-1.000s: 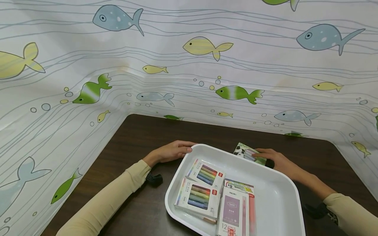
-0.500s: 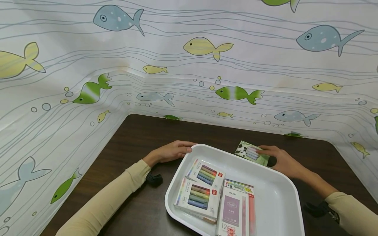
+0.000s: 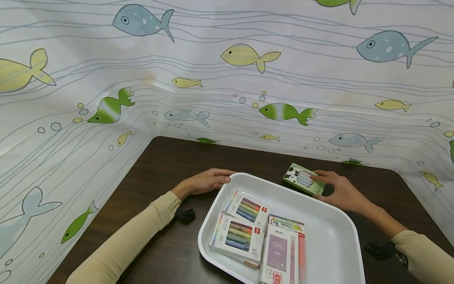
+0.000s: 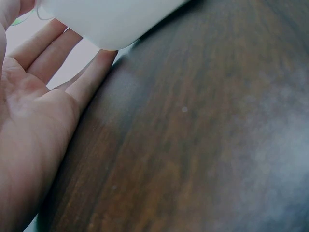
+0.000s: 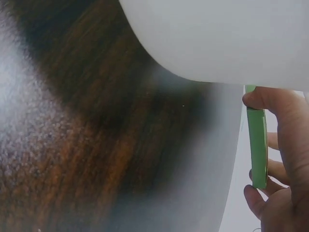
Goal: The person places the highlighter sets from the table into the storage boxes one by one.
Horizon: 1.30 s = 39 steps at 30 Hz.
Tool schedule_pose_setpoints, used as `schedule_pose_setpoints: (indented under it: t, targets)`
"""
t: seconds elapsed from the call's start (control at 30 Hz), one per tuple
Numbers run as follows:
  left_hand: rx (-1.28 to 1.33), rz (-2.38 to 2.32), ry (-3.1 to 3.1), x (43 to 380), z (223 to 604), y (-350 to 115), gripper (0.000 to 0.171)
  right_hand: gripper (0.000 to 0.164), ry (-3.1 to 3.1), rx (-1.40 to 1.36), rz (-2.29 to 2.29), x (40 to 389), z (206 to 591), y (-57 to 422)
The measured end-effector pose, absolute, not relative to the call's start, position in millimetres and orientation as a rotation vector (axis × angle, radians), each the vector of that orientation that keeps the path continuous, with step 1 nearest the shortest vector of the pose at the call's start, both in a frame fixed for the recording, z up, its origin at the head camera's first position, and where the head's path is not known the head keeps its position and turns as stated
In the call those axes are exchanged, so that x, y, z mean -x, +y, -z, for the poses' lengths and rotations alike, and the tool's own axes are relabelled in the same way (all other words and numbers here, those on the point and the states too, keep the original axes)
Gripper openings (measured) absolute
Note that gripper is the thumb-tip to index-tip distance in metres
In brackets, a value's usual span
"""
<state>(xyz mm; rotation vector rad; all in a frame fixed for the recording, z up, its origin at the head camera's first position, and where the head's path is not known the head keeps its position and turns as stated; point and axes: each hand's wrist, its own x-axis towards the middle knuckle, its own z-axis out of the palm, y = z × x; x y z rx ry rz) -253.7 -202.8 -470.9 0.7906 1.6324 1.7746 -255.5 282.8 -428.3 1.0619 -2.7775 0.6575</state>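
Note:
My left hand [image 3: 208, 180] rests at the far left corner of a white tray [image 3: 333, 232]. Its fingers look mostly straight in the left wrist view and touch the tray's outer wall [image 4: 113, 26]. Beyond the far rim, my right hand [image 3: 342, 192] holds a small green box [image 3: 303, 178] with a panda and pale sticks, perhaps pens, on its front. The thumb and fingers grip that box by its sides; in the right wrist view the green box [image 5: 258, 150] appears edge-on. The tray's near part is out of view.
Inside the tray lie two white boxes of coloured pens [image 3: 239, 238], overlapping, and a white-and-purple box [image 3: 279, 252] on top of a red-edged pack [image 3: 302, 256]. A fish-print sheet [image 3: 213, 94] rises behind the dark wooden table [image 3: 177, 157] and at its sides.
The green box has risen a little and shifted slightly right, and its near side face now shows. My right hand has moved with it. The left hand and the tray stay in place.

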Motion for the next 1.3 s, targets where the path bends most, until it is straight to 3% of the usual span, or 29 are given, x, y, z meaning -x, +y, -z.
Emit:
schedule_pose_setpoints:
  t: [0.67, 1.3]
  targets:
    - [-0.780, -1.775, 1.642, 254.9, 474.4, -205.1, 0.049, 0.062, -2.672, -1.001, -0.656, 244.4, 402.6, 273.3]
    - [-0.789, -1.777, 1.623, 254.9, 471.5, -203.9, 0.052, 0.067, -2.599, -1.151, -0.712, 213.2, 385.9, 238.5]
